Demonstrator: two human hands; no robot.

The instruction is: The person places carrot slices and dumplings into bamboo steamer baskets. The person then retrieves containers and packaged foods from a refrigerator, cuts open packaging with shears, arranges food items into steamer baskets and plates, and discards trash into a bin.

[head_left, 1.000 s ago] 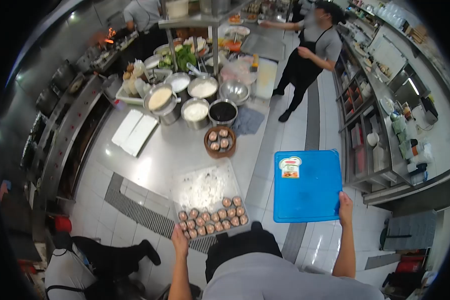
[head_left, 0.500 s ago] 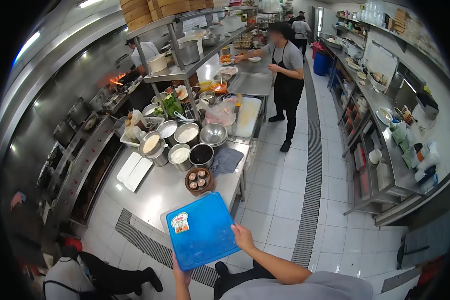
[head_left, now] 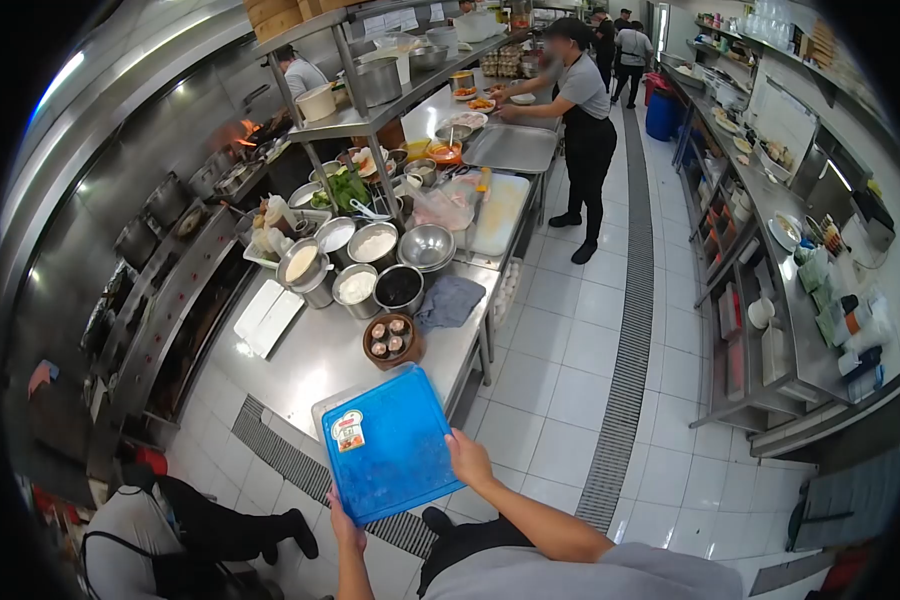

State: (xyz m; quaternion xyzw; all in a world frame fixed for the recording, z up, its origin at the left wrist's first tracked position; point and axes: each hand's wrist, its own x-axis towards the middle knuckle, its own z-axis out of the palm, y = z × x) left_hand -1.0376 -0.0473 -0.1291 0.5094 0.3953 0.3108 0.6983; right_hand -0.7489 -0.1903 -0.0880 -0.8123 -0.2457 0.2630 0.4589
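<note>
A blue lid with a white label lies over a clear container, whose edge shows at the upper left. My left hand grips the lower left edge of the container and lid. On the lid's right edge, my right hand has its fingers closed. The lid hides what the container holds. Just beyond it, a round brown basket with several small topped pieces stands on the steel table.
Metal bowls, a grey cloth and white trays are on the table. A co-worker stands at its far side. Another person is low at the left. Shelving lines the right wall.
The blue lid has come from the right onto the container, covering the rows of pieces. Both hands are now close together around it. The co-worker at the far side now reaches with both arms over the table.
</note>
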